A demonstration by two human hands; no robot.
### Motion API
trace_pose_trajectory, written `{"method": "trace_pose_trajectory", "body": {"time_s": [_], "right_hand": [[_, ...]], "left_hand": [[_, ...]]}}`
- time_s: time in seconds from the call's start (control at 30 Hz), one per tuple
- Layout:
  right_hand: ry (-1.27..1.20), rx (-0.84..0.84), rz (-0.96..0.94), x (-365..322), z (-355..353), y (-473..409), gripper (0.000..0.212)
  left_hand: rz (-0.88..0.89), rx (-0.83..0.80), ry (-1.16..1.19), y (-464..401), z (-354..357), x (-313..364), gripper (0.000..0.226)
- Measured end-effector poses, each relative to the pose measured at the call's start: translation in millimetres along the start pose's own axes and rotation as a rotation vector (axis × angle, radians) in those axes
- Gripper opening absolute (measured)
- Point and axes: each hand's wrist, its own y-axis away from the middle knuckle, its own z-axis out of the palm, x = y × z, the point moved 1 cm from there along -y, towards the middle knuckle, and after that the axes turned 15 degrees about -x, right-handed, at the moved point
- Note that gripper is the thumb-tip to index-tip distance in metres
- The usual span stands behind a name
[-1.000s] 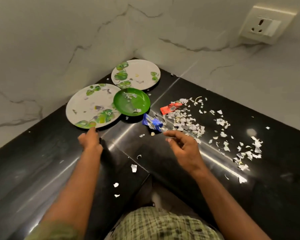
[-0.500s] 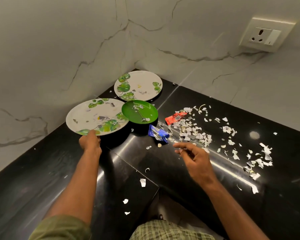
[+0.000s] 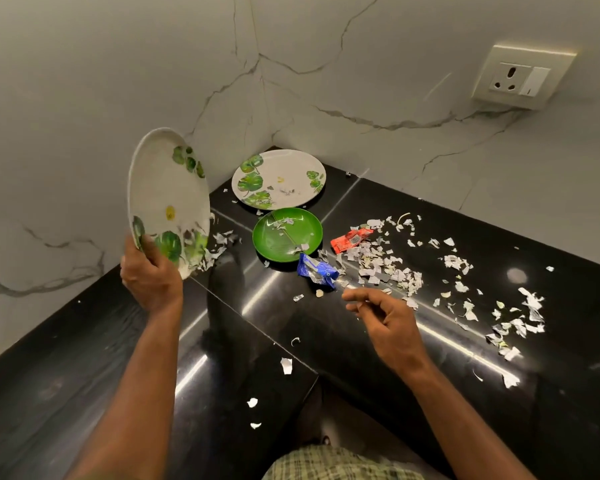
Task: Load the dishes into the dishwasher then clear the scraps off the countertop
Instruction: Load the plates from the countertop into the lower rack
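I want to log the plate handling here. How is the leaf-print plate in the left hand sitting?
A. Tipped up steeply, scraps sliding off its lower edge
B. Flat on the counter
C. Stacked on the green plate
A: the left hand grips the leaf-print plate lifted and steeply tilted, with paper scraps spilling from its lower edge.

One head-worn camera looks forward and steeply down, close over the black tabletop (image 3: 378, 344), facing its corner between two marble walls.
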Motion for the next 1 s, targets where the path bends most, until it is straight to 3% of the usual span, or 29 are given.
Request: {"method": "trace_pose_trajectory", "body": {"time_s": [0.13,0.23,0.3,0.4,0.47,0.63,0.8,0.87,0.93,1.0], "right_hand": [[0.003,0.015,0.008,-0.2,-5.7,7.1,0.048],[0.003,0.022,0.004,-3.5,-13.8,15.6,0.046],[-0.005,0.032,-0.009,-5.2,-19.2,21.1,0.044],[-0.007,0.057,-0.008,-3.4,-29.3,31.6,0.04],[-0.001,0.088,0.002,-3.9,-37.2,38.3,0.041],[0.075,0.26,-0.119,-21.1,-51.8,47.7,0.037],[0.392,0.318,-0.267,-33.7,-60.4,58.8,0.076],[0.702,0.253,-0.191,-29.8,-64.2,64.9,0.086],[0.984,0.136,0.011,-21.7,-69.0,71.0,0.081],[0.948,0.097,0.101,-16.5,-80.1,78.3,0.076]], "left_hand": [[0.294,-0.032,-0.113,5.0,1.4,0.4,0.028],[0.472,-0.062,-0.117,19.6,7.0,13.9,0.045],[0.504,-0.061,-0.09,27.1,11.5,22.7,0.044],[0.404,-0.019,0.053,36.7,18.9,38.6,0.027],[0.221,-0.004,0.282,47.8,21.4,59.2,0.029],[-0.129,-0.146,0.727,91.9,36.5,108.0,0.02],[-0.243,-0.409,0.814,163.1,58.5,134.1,0.02],[-0.277,-0.498,0.893,192.2,66.1,150.2,0.016],[-0.303,-0.567,0.935,216.2,70.5,165.9,0.018],[-0.271,-0.61,0.885,233.5,71.9,177.1,0.019]]}}
